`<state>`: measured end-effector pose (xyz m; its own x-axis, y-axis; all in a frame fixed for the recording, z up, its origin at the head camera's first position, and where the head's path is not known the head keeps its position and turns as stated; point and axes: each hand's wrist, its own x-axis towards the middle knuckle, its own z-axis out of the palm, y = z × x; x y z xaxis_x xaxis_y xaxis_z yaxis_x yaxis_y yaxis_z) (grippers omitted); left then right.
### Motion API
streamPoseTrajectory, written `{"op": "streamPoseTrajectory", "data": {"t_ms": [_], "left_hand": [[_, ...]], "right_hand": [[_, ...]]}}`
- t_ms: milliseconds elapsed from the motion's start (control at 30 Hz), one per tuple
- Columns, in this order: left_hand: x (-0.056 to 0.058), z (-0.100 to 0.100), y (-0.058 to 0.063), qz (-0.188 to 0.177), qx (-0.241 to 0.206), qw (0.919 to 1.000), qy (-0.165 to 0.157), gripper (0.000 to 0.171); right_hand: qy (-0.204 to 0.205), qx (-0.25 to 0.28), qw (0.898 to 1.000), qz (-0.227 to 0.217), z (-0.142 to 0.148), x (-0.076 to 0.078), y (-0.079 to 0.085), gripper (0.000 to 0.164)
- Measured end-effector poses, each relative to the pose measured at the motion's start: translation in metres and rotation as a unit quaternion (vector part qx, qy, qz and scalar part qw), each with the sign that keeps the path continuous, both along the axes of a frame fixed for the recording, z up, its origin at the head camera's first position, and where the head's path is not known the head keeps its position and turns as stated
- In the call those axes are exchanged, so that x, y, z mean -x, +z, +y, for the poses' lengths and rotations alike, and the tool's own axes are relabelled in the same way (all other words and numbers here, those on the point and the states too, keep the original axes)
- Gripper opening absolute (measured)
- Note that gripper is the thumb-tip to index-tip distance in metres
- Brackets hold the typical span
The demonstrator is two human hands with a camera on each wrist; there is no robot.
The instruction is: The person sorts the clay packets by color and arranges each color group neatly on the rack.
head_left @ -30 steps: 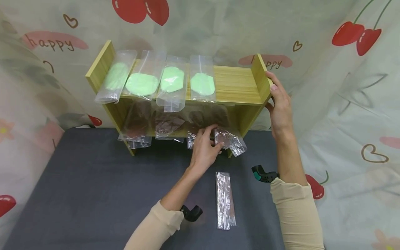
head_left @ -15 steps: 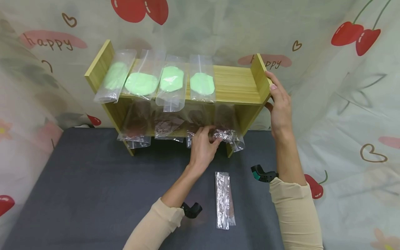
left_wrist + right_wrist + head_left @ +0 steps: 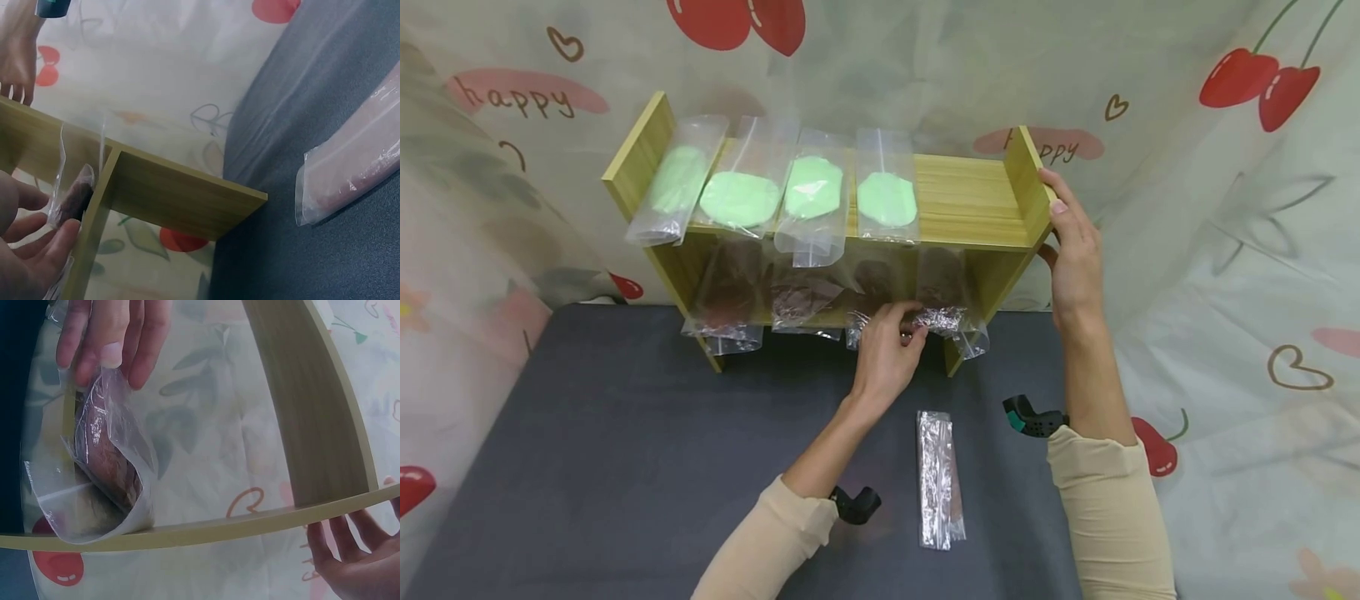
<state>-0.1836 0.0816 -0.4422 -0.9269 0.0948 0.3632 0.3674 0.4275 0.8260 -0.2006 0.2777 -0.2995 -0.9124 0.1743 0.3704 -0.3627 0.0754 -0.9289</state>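
On the lower level of a wooden shelf [image 3: 970,200], at its right end, lies a clear plastic bag [image 3: 942,318] with dark contents. My left hand [image 3: 886,348] pinches the left edge of that bag between thumb and fingers. The right wrist view shows the bag [image 3: 109,456] bulging, its loose end hanging over the shelf's front edge. Higher up, my right hand [image 3: 1073,267] grips the shelf's right side panel, thumb in front. The left wrist view shows the left fingers [image 3: 59,247] against the bag, whose far side is hidden.
Several clear bags with pale green pieces [image 3: 887,200] lie along the top level. More bags with dark contents [image 3: 730,292] line the lower level. Flat, shiny bags [image 3: 935,479] lie on the dark grey tabletop [image 3: 625,467]. A printed cloth [image 3: 940,67] hangs behind.
The bag's loose front end has moved back and up towards the lower level, and the dark contents sit further right. The left hand has shifted slightly; the right hand keeps its grip.
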Motion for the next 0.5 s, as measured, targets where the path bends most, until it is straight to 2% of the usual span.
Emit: {"op": "streamPoseTrajectory", "data": {"t_ms": [233, 333, 500], "left_hand": [[-0.006, -0.008, 0.001, 0.014, 0.045, 0.9988, 0.011, 0.033], [-0.011, -0.013, -0.001, 0.021, 0.039, 0.999, 0.003, 0.032], [-0.022, -0.02, -0.007, 0.023, 0.004, 0.9994, -0.023, 0.029]], "right_hand": [[0.002, 0.004, 1.0, 0.005, -0.001, 0.002, 0.0, 0.039], [0.002, 0.003, 1.0, 0.005, -0.001, 0.003, -0.001, 0.039], [0.002, 0.008, 1.0, 0.0, -0.001, 0.002, -0.001, 0.039]]}}
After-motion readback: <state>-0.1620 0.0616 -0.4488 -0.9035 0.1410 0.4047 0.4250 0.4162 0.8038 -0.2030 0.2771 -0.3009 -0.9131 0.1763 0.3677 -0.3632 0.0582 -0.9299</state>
